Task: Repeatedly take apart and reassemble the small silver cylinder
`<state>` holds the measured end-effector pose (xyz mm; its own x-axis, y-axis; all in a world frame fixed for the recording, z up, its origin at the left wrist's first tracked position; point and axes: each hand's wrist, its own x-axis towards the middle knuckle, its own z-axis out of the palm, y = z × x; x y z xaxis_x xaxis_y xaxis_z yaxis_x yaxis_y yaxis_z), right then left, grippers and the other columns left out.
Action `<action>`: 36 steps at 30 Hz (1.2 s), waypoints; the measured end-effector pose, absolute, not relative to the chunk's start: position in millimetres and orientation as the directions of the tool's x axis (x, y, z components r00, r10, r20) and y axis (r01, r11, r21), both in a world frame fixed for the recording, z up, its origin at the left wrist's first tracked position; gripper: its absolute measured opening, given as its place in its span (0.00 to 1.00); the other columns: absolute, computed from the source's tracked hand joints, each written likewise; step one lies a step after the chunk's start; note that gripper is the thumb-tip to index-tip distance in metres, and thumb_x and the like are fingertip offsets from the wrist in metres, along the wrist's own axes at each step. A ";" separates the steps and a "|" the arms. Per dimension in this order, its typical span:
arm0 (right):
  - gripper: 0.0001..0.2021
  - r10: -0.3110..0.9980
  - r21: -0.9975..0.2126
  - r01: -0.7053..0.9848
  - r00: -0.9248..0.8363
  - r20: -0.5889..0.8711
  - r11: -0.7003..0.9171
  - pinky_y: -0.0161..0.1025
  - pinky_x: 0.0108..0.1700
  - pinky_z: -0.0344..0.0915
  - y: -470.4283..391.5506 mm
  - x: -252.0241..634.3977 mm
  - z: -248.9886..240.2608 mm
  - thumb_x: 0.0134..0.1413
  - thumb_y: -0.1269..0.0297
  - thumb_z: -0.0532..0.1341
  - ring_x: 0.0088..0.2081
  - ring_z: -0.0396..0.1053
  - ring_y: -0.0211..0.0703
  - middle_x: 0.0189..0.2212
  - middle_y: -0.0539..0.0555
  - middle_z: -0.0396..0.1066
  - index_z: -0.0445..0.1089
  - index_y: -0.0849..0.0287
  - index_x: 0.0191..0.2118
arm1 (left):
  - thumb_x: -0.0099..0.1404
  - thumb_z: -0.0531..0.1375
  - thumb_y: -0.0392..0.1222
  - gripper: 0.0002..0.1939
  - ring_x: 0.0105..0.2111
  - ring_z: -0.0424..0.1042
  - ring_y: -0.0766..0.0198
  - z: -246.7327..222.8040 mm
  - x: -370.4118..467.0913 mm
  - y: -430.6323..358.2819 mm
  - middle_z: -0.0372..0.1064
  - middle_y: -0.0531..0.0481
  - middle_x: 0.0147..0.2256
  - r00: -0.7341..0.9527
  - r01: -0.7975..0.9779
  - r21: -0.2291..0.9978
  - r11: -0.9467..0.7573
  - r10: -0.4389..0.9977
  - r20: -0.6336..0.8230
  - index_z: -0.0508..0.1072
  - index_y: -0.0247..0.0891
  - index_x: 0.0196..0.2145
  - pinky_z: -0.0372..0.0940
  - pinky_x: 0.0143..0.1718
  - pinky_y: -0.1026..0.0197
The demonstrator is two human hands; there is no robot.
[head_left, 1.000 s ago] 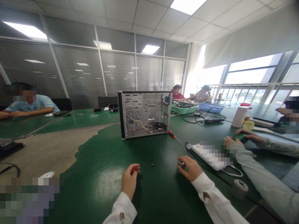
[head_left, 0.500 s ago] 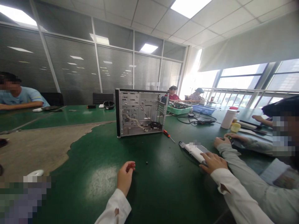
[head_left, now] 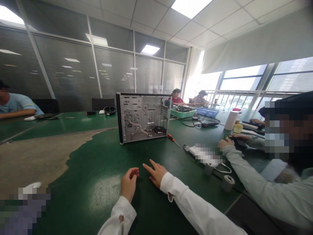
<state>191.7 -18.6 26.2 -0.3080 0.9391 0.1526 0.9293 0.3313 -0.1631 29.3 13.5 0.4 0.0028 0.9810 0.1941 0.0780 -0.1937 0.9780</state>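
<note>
My left hand (head_left: pixel 128 184) rests on the green table (head_left: pixel 102 169) with its fingers curled in toward the thumb; nothing shows in it. Just to its right, my right hand (head_left: pixel 155 173) lies flat on the table with fingers spread and holds nothing. Both arms wear white sleeves. An open computer case (head_left: pixel 143 117) stands upright farther back, cables showing inside. An orange-handled screwdriver (head_left: pixel 171 138) lies by its right corner. A small metal cylinder (head_left: pixel 208 168) and a tape roll (head_left: pixel 228 182) sit to the right of my right hand.
A co-worker in a grey sleeve (head_left: pixel 244 169) sits close at the right, hand near a white power strip (head_left: pixel 202 153). Behind are a green basket (head_left: pixel 183 112), a blue tray (head_left: pixel 207 111), a white container (head_left: pixel 231 120) and cables. A worn bare patch (head_left: pixel 36 156) covers the table's left.
My right hand left the small metal cylinder, reached right toward the power strip, then came back left and now lies flat beside my left hand. The view has turned right.
</note>
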 end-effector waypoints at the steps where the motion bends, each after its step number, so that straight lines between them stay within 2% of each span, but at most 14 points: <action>1: 0.28 0.927 -0.150 0.923 -0.325 0.185 0.354 0.47 0.45 0.55 -15.6 188.0 25.2 0.47 0.67 0.52 0.50 0.52 0.51 0.55 0.57 0.45 0.44 0.47 0.55 | 0.46 0.51 0.34 0.12 0.30 0.69 0.62 -0.6 29.1 14.2 0.69 0.47 0.29 0.002 0.075 0.978 -0.195 0.981 0.195 0.69 0.33 0.30 0.63 0.36 0.58; 6: 0.16 0.866 -0.084 0.889 -0.412 0.284 0.450 0.41 0.44 0.57 -4.4 183.8 16.5 0.52 0.71 0.46 0.46 0.56 0.45 0.45 0.57 0.61 0.60 0.56 0.47 | 0.46 0.51 0.34 0.12 0.30 0.68 0.63 -4.4 28.9 16.6 0.69 0.48 0.29 0.019 0.081 0.975 -0.205 0.979 0.204 0.69 0.34 0.31 0.63 0.36 0.59; 11: 0.15 0.850 -0.082 0.865 -0.462 0.254 0.495 0.36 0.41 0.59 -3.9 193.7 5.4 0.51 0.75 0.46 0.40 0.58 0.41 0.38 0.56 0.64 0.66 0.60 0.39 | 0.47 0.51 0.34 0.12 0.29 0.69 0.63 -4.0 28.6 14.9 0.68 0.48 0.29 0.020 0.089 0.975 -0.203 0.979 0.203 0.68 0.34 0.31 0.63 0.36 0.58; 16: 0.15 0.882 -0.058 0.896 -0.418 0.218 0.440 0.34 0.39 0.58 -27.2 222.6 9.9 0.49 0.76 0.46 0.37 0.60 0.39 0.35 0.55 0.65 0.67 0.59 0.35 | 0.47 0.51 0.34 0.12 0.29 0.69 0.63 -2.3 27.6 12.0 0.68 0.48 0.29 0.018 0.089 0.977 -0.193 0.981 0.192 0.68 0.34 0.31 0.62 0.36 0.58; 19: 0.14 0.929 0.011 0.956 -0.287 0.232 0.293 0.34 0.38 0.57 -41.2 259.9 25.7 0.48 0.75 0.47 0.36 0.61 0.39 0.34 0.55 0.65 0.66 0.58 0.36 | 0.47 0.51 0.35 0.12 0.29 0.69 0.63 -1.7 27.9 11.5 0.69 0.48 0.29 0.016 0.082 0.979 -0.188 0.982 0.188 0.68 0.34 0.31 0.62 0.35 0.59; 23: 0.13 0.956 0.055 0.987 0.128 0.264 -0.148 0.35 0.36 0.56 -50.7 331.3 52.5 0.49 0.71 0.47 0.36 0.63 0.42 0.35 0.56 0.65 0.66 0.59 0.37 | 0.46 0.51 0.35 0.12 0.28 0.69 0.63 -1.8 28.6 12.5 0.69 0.48 0.28 0.009 0.073 0.981 -0.180 0.984 0.180 0.69 0.34 0.30 0.62 0.35 0.59; 26: 0.13 0.910 0.098 0.920 0.351 0.219 -0.379 0.37 0.33 0.56 -56.5 381.1 62.9 0.48 0.71 0.48 0.34 0.64 0.43 0.37 0.57 0.64 0.66 0.57 0.37 | 0.45 0.52 0.36 0.12 0.27 0.69 0.63 -2.2 28.3 13.0 0.69 0.48 0.28 0.002 0.061 0.982 -0.177 0.984 0.177 0.69 0.34 0.29 0.62 0.34 0.59; 28: 0.13 0.896 0.096 0.898 0.411 0.165 -0.430 0.37 0.32 0.55 -61.4 404.3 62.5 0.47 0.72 0.48 0.34 0.64 0.44 0.38 0.57 0.64 0.66 0.57 0.36 | 0.45 0.52 0.36 0.12 0.27 0.69 0.63 -2.4 27.8 12.7 0.69 0.48 0.27 0.001 0.056 0.983 -0.175 0.985 0.175 0.69 0.35 0.29 0.62 0.34 0.59; 31: 0.12 0.906 0.061 0.907 0.410 0.103 -0.418 0.37 0.32 0.55 -68.6 422.4 55.1 0.46 0.72 0.49 0.35 0.64 0.43 0.37 0.56 0.64 0.67 0.57 0.35 | 0.46 0.52 0.36 0.12 0.28 0.69 0.63 -3.0 27.2 11.8 0.69 0.48 0.28 0.009 0.058 0.983 -0.172 0.985 0.172 0.69 0.35 0.30 0.62 0.34 0.59; 36: 0.12 0.922 0.038 0.935 0.340 0.185 -0.352 0.36 0.34 0.55 -74.1 428.4 46.8 0.48 0.71 0.48 0.35 0.64 0.42 0.36 0.56 0.65 0.67 0.57 0.35 | 0.46 0.51 0.34 0.12 0.28 0.68 0.63 -4.0 27.1 11.6 0.68 0.48 0.28 0.012 0.047 0.984 -0.170 0.985 0.169 0.69 0.34 0.30 0.62 0.34 0.59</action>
